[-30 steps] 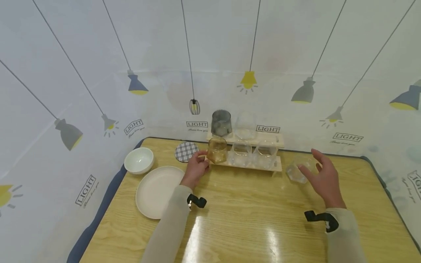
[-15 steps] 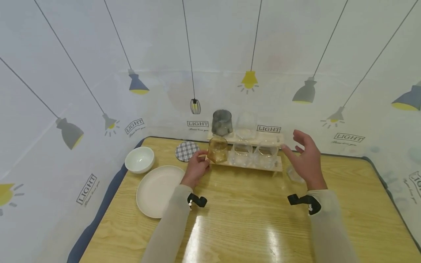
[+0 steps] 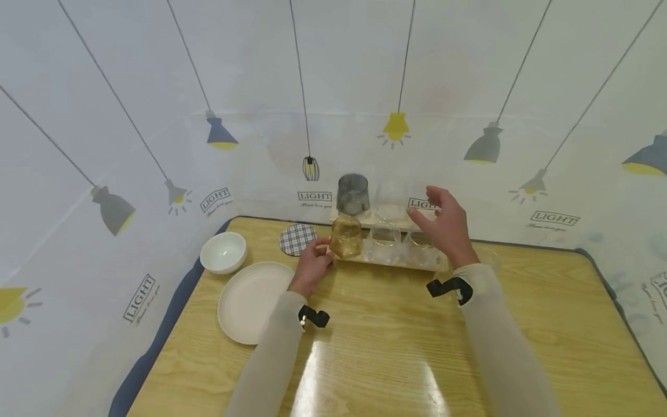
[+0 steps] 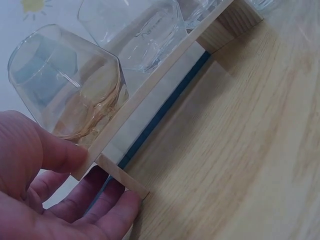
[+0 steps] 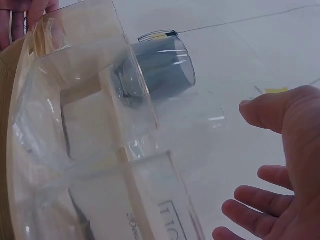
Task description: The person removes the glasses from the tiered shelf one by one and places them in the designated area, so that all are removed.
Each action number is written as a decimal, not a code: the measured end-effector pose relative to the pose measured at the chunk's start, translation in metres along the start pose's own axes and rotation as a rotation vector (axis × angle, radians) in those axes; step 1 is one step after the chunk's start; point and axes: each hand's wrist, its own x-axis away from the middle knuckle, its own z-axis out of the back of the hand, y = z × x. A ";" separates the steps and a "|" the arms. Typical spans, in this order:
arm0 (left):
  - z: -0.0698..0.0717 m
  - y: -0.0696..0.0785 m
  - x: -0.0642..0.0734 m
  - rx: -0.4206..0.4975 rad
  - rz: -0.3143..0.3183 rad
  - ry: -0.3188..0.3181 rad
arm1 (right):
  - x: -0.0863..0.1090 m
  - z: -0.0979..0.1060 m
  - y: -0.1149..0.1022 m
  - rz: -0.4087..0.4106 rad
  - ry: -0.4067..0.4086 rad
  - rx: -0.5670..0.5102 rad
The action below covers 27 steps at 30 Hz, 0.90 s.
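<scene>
Wooden rack (image 3: pixel 417 266) stands on the table (image 3: pixel 385 336), two-tiered. The left hand (image 3: pixel 311 267) pinches the left end of its lower shelf (image 4: pixel 150 91), thumb above and other fingers below, just beside the amber glass (image 3: pixel 346 237). The right hand's (image 3: pixel 443 226) grip is empty, fingers apart, near the clear glass (image 3: pixel 391 200) beside the gray glass (image 3: pixel 353 194) on the upper shelf (image 3: pixel 367 219).

One glass (image 3: pixel 346 238) is amber, the coaster (image 3: pixel 298 239) plaid.
</scene>
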 end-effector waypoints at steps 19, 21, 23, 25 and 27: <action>0.001 -0.003 -0.003 0.025 -0.017 -0.025 | -0.044 -0.031 -0.011 -0.069 -0.221 0.123; 0.001 -0.003 -0.003 0.022 -0.016 -0.022 | -0.045 -0.032 -0.010 -0.068 -0.223 0.112; 0.001 -0.002 -0.002 0.021 -0.015 -0.020 | -0.046 -0.033 -0.009 -0.068 -0.217 0.099; 0.002 -0.001 -0.002 0.022 -0.015 -0.020 | -0.047 -0.034 -0.007 -0.063 -0.203 0.088; 0.002 -0.001 -0.002 0.020 -0.016 -0.021 | -0.047 -0.034 -0.006 -0.056 -0.188 0.078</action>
